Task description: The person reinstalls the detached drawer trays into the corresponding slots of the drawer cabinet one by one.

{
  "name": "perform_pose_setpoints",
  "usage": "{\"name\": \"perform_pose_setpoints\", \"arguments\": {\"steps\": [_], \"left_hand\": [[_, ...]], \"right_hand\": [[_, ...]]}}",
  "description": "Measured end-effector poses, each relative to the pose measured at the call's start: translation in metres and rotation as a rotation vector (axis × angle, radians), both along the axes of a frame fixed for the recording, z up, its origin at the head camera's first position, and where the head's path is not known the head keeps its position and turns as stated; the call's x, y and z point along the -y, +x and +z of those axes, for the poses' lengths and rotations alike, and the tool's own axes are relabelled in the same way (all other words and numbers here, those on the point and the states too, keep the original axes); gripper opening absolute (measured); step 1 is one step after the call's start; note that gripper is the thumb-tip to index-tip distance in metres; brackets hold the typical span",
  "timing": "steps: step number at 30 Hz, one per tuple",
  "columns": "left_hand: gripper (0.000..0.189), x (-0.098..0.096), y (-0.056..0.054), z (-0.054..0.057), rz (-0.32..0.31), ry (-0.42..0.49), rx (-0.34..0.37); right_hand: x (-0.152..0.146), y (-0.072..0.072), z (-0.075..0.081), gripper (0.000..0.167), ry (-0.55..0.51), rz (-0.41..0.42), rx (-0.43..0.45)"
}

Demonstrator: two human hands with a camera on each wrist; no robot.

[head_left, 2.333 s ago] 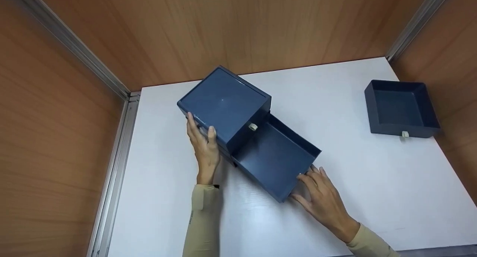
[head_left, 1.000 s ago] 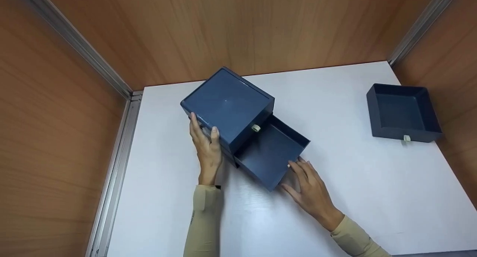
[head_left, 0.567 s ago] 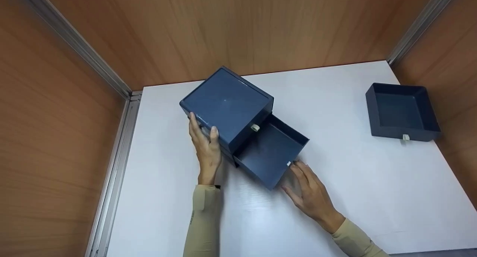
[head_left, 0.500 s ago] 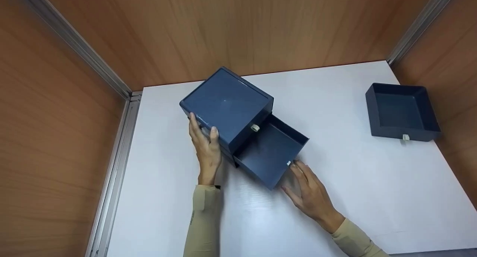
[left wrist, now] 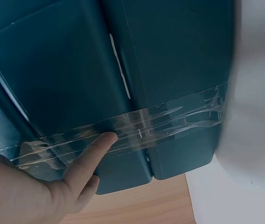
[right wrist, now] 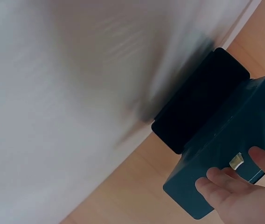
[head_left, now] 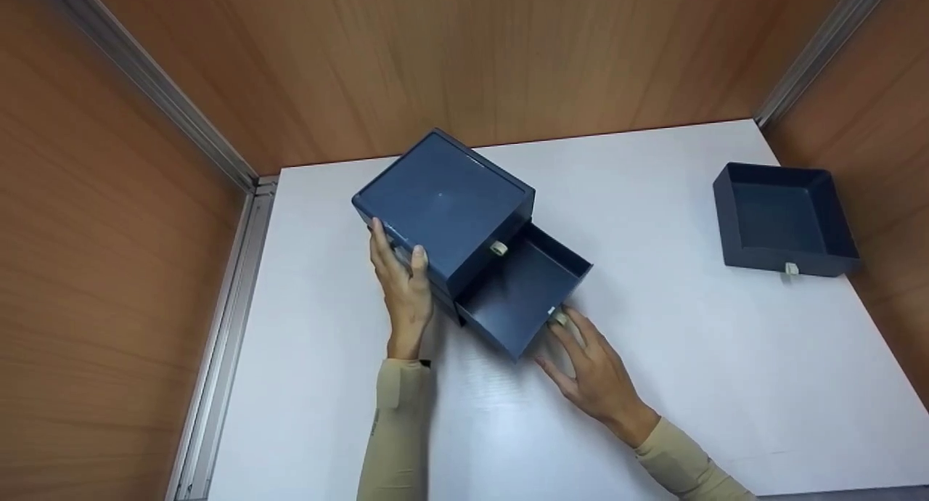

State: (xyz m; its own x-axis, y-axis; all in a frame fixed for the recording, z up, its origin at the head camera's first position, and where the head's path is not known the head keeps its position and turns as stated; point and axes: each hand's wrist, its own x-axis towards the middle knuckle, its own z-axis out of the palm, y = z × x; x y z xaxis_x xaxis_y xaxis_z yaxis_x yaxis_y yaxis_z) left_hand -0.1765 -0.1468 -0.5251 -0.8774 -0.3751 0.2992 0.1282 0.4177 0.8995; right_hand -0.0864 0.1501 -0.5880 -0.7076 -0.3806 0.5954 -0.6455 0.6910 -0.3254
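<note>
A dark blue plastic drawer unit (head_left: 443,196) stands at an angle on the table. Its upper drawer is closed, showing a small pale knob (head_left: 498,248). Below that, another drawer (head_left: 515,290) is part way out, with nothing inside. My left hand (head_left: 406,298) rests along the unit's left side, fingers extended, thumb at the top edge. Clear tape (left wrist: 184,116) runs across that side under a finger. My right hand (head_left: 599,370) has its fingertips at the pulled-out drawer's front, around its knob (right wrist: 236,161). A dark open slot (right wrist: 202,100) shows beside this drawer in the right wrist view.
A loose dark blue drawer (head_left: 776,210) with a pale knob sits at the table's right edge. Wooden panels (head_left: 580,58) rise behind and at both sides of the white table (head_left: 639,218).
The lower drawer has slid back into the unit by a good part of its length. My right hand has moved up and left with it. The left hand stays in place.
</note>
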Motion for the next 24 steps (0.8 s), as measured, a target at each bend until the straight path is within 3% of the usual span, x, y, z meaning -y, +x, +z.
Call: {"name": "perform_pose_setpoints", "arguments": {"steps": [14, 24], "left_hand": [[0.096, 0.000, 0.001, 0.000, -0.002, -0.019, 0.025], [0.102, 0.000, 0.001, 0.001, 0.007, -0.012, 0.025]], "right_hand": [[0.028, -0.023, 0.004, 0.065, 0.037, 0.017, 0.056], [0.051, -0.041, 0.008, 0.070, 0.042, 0.020, 0.101]]}}
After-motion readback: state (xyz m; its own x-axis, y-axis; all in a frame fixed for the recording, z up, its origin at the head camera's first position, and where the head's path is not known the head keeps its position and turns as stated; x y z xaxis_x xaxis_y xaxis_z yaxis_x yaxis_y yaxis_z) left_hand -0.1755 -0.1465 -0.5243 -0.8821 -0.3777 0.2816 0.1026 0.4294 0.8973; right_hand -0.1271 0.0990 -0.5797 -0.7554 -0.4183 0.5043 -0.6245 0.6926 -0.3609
